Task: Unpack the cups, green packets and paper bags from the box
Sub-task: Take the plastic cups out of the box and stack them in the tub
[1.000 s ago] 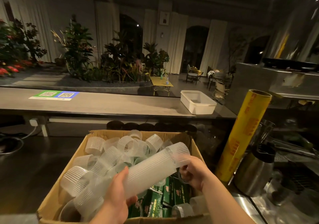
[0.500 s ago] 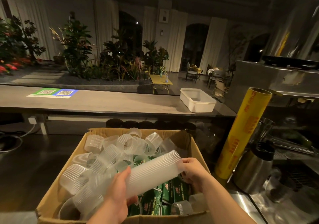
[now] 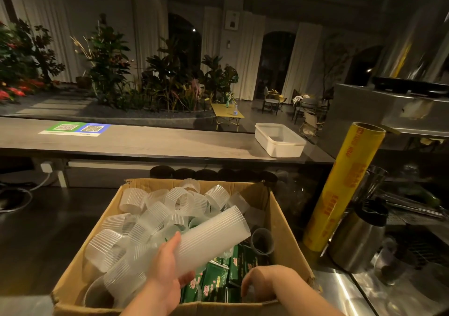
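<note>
My right hand (image 3: 264, 281) went down for more while my left hand (image 3: 167, 274) held the long, see-through stack of ribbed plastic cups (image 3: 211, 240).

A moment before, both hands were on that stack. Then my right hand let go of its end and dipped into the brown cardboard box (image 3: 284, 230), fingers bent down over the shiny green packets (image 3: 218, 281). I could not tell if it had hold of anything. My left hand gripped the stack round its middle, just above the box, so I thought that stack was nearly out. Lots of loose bumpy cups (image 3: 136, 221) lay piled inside, and they looked light and easy to squash.
</note>
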